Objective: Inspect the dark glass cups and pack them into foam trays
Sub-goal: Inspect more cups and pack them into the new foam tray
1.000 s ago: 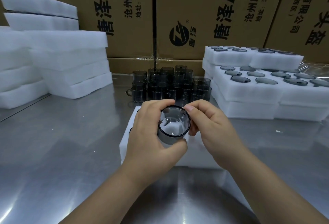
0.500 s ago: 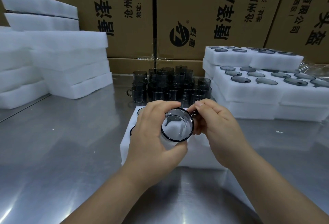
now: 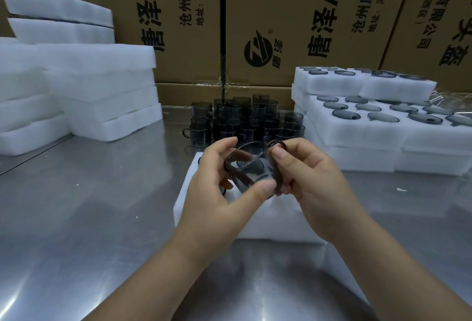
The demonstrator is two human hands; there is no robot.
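I hold one dark glass cup with both hands, just above a white foam tray on the steel table. My left hand grips the cup's body between thumb and fingers. My right hand pinches the cup's handle side, thumb on top. The cup is tilted and blurred. A cluster of dark glass cups stands behind the tray. The hands hide most of the tray's pockets.
Filled foam trays are stacked at the right. Plain foam slabs are piled at the left. Printed cardboard boxes wall off the back. The steel table stretches to the left and front.
The cup has turned in my hands: its mouth faced me before, and now it is tilted sideways. Both hands dropped slightly and my right hand shifted onto the handle side.
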